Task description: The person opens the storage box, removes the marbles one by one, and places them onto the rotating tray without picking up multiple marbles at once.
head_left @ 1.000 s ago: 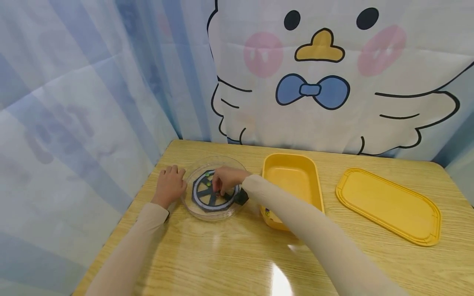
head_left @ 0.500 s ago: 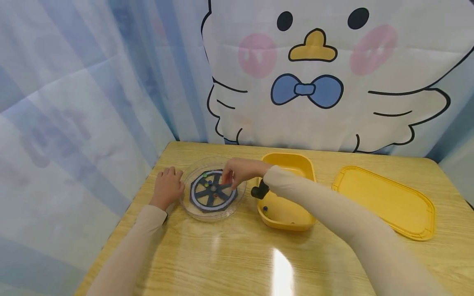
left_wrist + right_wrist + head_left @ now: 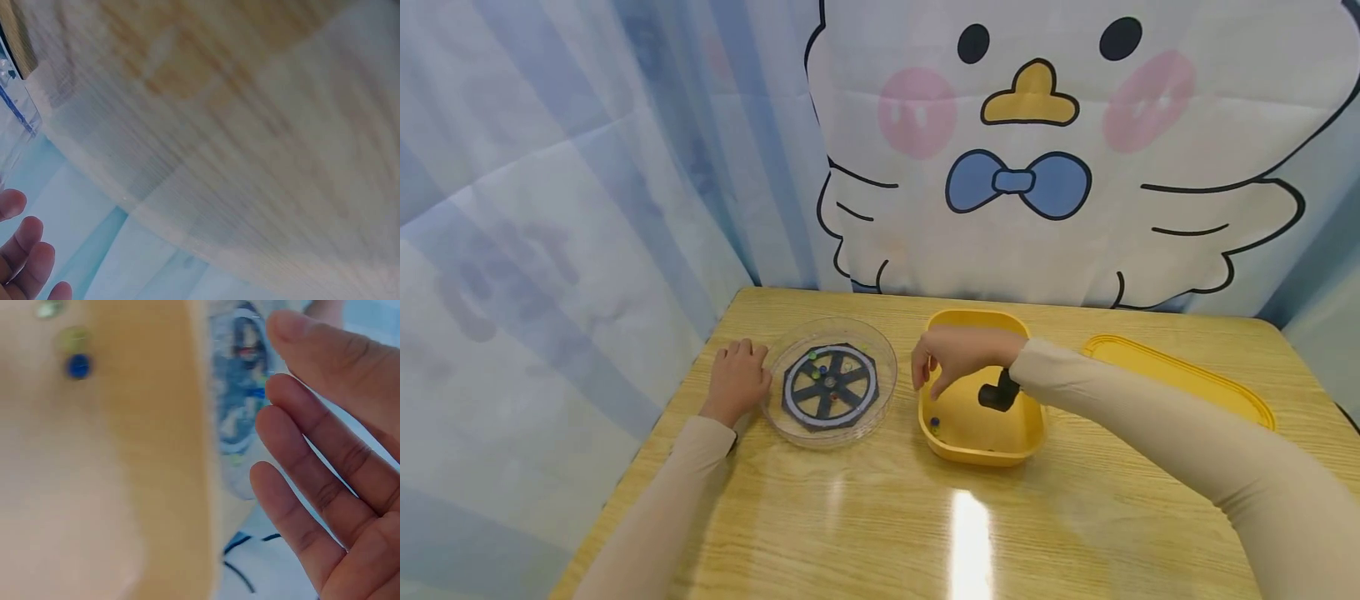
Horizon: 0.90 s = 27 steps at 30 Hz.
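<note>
My left hand [image 3: 736, 379] rests at the left side of a clear round dish [image 3: 827, 442], its fingers close to the rim. Inside the dish lies a dark spoked wheel [image 3: 830, 382] with a pale ring and several small green, blue and red beads [image 3: 823, 369] on it. Over the left part of a yellow box [image 3: 985, 457] hovers my right hand [image 3: 966, 354], fingers bent loosely downward. In the right wrist view its thumb and fingers [image 3: 275, 487] are apart, holding nothing. A blue bead [image 3: 79, 365] and a yellow-green one [image 3: 74, 339] lie on the box floor.
A yellow lid [image 3: 1180, 375] lies on the wooden table [image 3: 865, 525] to the right, partly behind the right sleeve. A curtain with a cartoon bird [image 3: 1022, 250] hangs at the table's back edge, and more curtain [image 3: 550, 333] hangs along the left.
My right hand has moved right, from over the wheel in the dish to over the yellow box. The left hand stays beside the dish. The view has shifted slightly.
</note>
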Available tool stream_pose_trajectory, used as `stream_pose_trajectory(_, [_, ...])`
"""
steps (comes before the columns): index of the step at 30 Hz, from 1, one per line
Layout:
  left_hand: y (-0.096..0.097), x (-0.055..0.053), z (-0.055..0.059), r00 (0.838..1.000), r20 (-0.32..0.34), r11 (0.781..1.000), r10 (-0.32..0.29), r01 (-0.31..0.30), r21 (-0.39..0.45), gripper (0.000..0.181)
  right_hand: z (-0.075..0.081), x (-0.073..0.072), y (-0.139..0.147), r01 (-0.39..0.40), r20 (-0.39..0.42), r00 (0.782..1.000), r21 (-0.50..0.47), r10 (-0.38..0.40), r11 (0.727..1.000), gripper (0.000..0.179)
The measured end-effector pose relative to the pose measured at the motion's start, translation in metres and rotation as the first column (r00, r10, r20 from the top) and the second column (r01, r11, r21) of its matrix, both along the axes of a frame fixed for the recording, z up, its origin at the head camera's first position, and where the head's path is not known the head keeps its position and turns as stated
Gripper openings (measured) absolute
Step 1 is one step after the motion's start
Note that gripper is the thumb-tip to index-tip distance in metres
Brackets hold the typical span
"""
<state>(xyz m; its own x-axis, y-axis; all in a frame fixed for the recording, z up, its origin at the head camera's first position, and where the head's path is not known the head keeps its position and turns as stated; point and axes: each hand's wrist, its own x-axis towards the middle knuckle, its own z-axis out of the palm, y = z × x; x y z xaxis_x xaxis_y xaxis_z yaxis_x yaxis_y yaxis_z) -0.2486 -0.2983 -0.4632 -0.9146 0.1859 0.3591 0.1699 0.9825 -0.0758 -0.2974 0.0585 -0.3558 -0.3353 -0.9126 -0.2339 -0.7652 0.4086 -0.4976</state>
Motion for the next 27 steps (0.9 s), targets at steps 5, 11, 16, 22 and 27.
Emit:
stream_pose_trajectory(5, [-0.002, 0.000, -0.001, 1.000, -0.006, 1.000, -0.002, 0.002, 0.001, 0.021, -0.022, -0.002, 0.014, 0.000, 0.042, 0.999, 0.002, 0.000, 1.000, 0.015])
stream_pose_trajectory(11, [-0.003, -0.002, -0.004, 1.000, -0.015, 1.000, -0.006, 0.007, 0.008, 0.021, -0.049, -0.002, 0.022, 0.010, 0.070, 0.998, -0.043, -0.007, 0.999, 0.016])
stream_pose_trajectory(16, [-0.002, -0.004, -0.005, 1.000, -0.014, 1.000, -0.010, 0.010, 0.013, 0.019, -0.067, -0.004, 0.024, -0.014, 0.057, 0.998, -0.085, 0.019, 0.996, 0.014])
stream_pose_trajectory(22, [-0.002, -0.003, -0.006, 0.999, -0.036, 1.000, -0.009, 0.009, 0.008, 0.017, -0.079, -0.004, 0.023, -0.063, 0.013, 0.998, -0.126, 0.065, 0.990, 0.012])
stream_pose_trajectory(27, [-0.004, -0.003, -0.006, 1.000, -0.031, 1.000, -0.003, 0.003, -0.003, 0.018, -0.086, -0.005, 0.023, -0.067, 0.027, 0.997, -0.139, 0.071, 0.988, 0.013])
